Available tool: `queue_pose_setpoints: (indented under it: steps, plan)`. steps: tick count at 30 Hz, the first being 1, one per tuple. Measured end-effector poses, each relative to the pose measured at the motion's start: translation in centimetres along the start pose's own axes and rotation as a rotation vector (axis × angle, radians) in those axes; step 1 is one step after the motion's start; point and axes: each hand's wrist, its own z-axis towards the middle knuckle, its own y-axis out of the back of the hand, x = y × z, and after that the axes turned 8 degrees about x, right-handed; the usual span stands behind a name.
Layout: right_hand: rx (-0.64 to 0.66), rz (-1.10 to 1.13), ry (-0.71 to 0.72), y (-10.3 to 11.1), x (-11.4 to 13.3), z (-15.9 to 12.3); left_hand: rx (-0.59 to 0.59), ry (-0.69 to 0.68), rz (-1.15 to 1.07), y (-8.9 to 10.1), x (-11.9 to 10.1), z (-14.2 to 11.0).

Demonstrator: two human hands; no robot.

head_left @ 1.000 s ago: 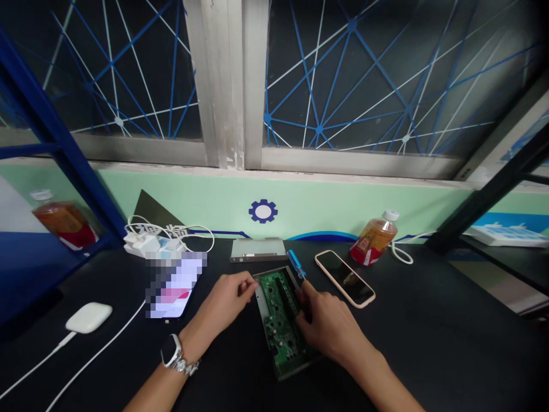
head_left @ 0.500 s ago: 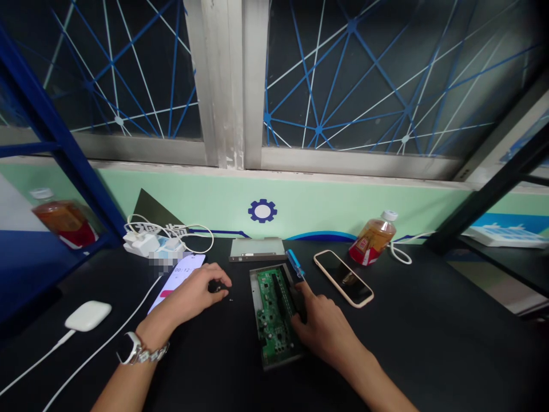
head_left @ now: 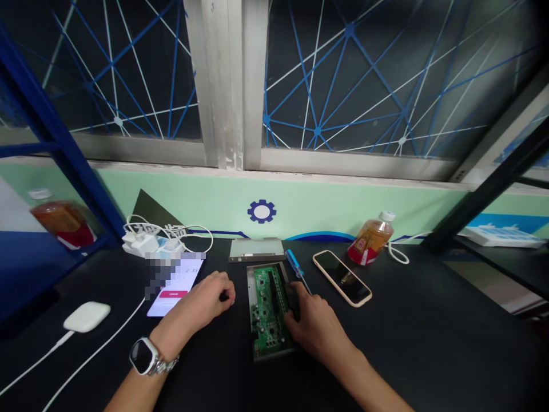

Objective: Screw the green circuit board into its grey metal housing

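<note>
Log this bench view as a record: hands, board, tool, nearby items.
left_hand: left hand fingers curled, left of board; contents unclear
right_hand: right hand at board's right side; exact grip hidden
board: green circuit board in metal frame
tool: blue-handled screwdriver, lying beside frame's far right corner
left_side: lit phone, white case
right_side: dark-screen phone, bottle
behind_board: metal panel

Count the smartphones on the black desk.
2: a lit smartphone, partly hidden by the left hand, and a dark-screened smartphone right of the blue screwdriver.
</note>
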Motion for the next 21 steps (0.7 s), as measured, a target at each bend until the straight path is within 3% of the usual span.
queue_pose_setpoints:
  steps: [5, 11, 16, 21]
  plan:
    - [-0.016, 0.118, -0.007, 1.2, -1.1, 0.4, -0.030, 0.004, 0.000, 0.6, -1.0, -0.3]
    - [-0.035, 0.058, -0.139, 2.6, -3.2, 1.4, -0.029, 0.044, 0.004, 0.4, 0.2, -0.6]
    - [0.021, -0.012, -0.209, 2.7, -4.5, 1.9, -0.042, 0.042, 0.007, 0.0, 0.0, -0.5]
    - [0.084, 0.043, -0.176, 2.2, -4.9, 2.3, -0.058, 0.026, 0.019, -0.5, -1.1, -0.1]
